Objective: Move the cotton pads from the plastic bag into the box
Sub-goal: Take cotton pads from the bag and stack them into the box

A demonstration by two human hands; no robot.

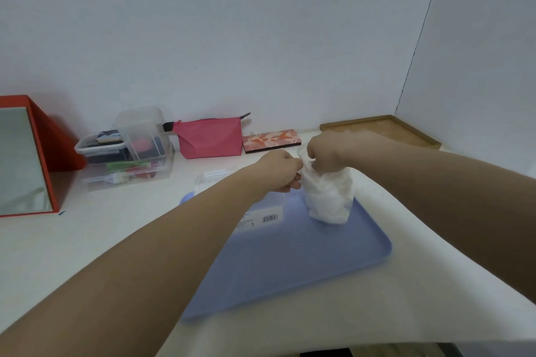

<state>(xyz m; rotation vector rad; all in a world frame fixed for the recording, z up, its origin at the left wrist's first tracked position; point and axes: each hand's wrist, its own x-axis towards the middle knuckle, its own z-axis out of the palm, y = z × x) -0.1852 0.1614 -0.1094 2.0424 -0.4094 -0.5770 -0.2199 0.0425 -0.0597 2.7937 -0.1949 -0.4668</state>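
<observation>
A clear plastic bag of white cotton pads stands upright on the far right part of a blue tray. My left hand pinches the bag's top edge from the left. My right hand grips the bag's top from the right, fingers curled into the opening. A clear plastic box with a barcode label lies on the tray just left of the bag, partly hidden under my left forearm. What looks like its clear lid lies behind the tray.
Along the back wall stand a red-framed mirror, stacked clear organizers, a pink pouch, a floral palette and a wooden tray in the right corner. The white table's front edge runs along the bottom right.
</observation>
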